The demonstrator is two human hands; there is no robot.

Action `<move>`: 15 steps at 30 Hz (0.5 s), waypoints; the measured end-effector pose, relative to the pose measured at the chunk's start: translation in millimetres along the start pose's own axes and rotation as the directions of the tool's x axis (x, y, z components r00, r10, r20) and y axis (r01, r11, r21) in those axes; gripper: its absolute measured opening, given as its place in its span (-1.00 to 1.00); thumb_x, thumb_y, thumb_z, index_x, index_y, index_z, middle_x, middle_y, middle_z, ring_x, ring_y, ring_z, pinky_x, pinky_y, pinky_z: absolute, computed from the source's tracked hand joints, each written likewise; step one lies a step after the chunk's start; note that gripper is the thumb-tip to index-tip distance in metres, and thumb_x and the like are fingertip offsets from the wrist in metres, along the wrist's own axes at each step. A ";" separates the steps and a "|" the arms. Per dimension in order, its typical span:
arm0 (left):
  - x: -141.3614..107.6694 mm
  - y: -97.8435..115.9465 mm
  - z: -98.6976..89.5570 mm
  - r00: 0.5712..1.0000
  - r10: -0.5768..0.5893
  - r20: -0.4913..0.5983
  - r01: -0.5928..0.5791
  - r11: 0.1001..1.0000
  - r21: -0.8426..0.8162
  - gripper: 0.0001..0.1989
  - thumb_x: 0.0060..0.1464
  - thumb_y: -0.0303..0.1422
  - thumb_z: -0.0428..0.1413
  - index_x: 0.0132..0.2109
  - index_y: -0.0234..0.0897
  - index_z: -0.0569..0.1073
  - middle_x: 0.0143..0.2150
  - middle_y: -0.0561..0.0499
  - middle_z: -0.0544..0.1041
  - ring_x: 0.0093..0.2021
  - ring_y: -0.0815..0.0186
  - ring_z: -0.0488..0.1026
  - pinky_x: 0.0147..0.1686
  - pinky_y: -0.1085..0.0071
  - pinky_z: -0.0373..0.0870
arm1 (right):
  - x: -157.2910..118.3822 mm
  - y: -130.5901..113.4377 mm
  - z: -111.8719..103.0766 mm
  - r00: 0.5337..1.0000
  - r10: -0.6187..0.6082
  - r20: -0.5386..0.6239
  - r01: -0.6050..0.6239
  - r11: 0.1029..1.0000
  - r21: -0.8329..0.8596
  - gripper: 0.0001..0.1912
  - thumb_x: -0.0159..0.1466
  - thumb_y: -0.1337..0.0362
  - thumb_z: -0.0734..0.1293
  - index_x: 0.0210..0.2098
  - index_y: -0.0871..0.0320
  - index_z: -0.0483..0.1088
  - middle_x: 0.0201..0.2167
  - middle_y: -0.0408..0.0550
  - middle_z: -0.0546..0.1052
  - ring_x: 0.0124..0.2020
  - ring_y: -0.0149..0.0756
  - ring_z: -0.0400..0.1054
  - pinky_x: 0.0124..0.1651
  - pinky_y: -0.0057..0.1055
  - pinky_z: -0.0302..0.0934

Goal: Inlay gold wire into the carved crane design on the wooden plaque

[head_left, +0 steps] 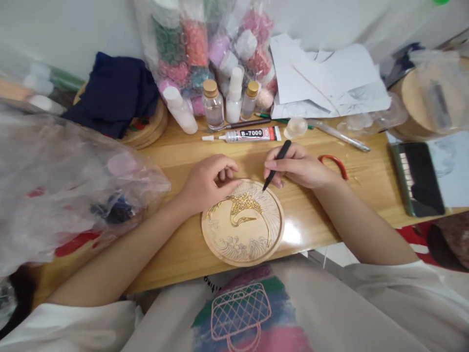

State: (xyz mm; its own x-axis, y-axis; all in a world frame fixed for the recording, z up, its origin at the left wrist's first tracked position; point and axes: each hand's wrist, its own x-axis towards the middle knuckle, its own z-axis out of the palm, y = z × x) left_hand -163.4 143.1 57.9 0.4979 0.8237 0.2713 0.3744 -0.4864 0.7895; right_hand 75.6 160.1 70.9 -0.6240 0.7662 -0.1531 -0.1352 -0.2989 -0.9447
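A round wooden plaque [220, 233] lies on the table, printed with a line drawing of a crane, waves and rays. Gold wire [243, 221] follows the bird's neck, head and part of its wing. At the upper left rim my left hand [211, 182] rests with its fingers curled and its thumb on the plaque's face, gripping the edge. My right hand [298, 167] pinches black tweezers [277, 165], tilted with the tips down at the drawing's upper right part. Whether the tips hold any wire is too small to tell.
Behind the plaque lie a B-7000 glue tube [252, 134], small bottles [213, 105] and bags of coloured material [220, 44]. Red-handled pliers [335, 165] sit beyond my right wrist, a phone [421, 178] farther right. Plastic bags [73, 186] crowd the left.
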 end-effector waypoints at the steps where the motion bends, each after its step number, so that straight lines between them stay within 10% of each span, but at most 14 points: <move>1: 0.2 -0.6 -0.7 0.999 0.028 0.015 -0.028 0.999 0.026 -0.87 0.10 -0.40 0.24 -0.22 -0.21 0.43 -0.36 0.10 0.46 -0.38 0.39 0.38 -0.33 0.41 0.36 | -0.1 -0.3 0.3 1.000 -0.005 0.001 0.005 1.000 -0.009 -0.72 0.22 0.14 0.47 -0.44 0.27 0.50 -0.69 -0.21 0.44 -0.69 -0.54 0.29 -0.62 -0.60 0.15; 15: 2.7 0.0 -2.8 0.987 0.078 0.139 -0.099 0.984 0.148 -0.86 0.12 -0.27 0.26 -0.21 -0.20 0.52 -0.21 0.00 0.54 -0.17 0.21 0.47 -0.16 0.26 0.38 | -1.7 -3.8 1.9 1.000 -0.013 0.000 0.013 0.998 -0.069 -0.73 0.24 0.16 0.47 -0.43 0.26 0.51 -0.67 -0.23 0.46 -0.66 -0.59 0.29 -0.59 -0.65 0.15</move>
State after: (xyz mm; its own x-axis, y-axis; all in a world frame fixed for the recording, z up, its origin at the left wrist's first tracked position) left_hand -164.3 146.1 60.1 0.6299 0.7345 0.2527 0.4349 -0.6030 0.6688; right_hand 75.7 158.8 75.3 -0.6225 0.7698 -0.1410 -0.0898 -0.2492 -0.9643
